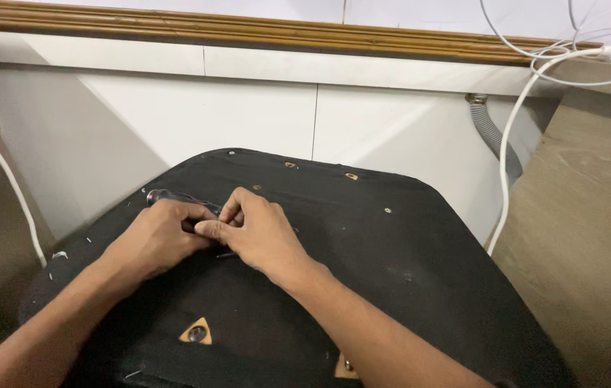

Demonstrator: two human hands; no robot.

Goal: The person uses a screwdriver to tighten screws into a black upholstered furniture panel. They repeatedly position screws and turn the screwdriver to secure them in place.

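The left hand (153, 241) is closed around a dark-handled tool (169, 197), its tip hidden. The right hand (259, 230) pinches something too small to identify against the black fabric-covered seat base (392, 251).

Both forearms reach forward; left hand (153, 241) and right hand (259, 231) curl, fingertips touching.

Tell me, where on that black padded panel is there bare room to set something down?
The widest bare stretch of the black panel lies right of the right hand, out to its right edge by the white cable. A smaller strip runs behind the hands, before the screw holes. It is crowded where the left hand grips a dark-handled tool.
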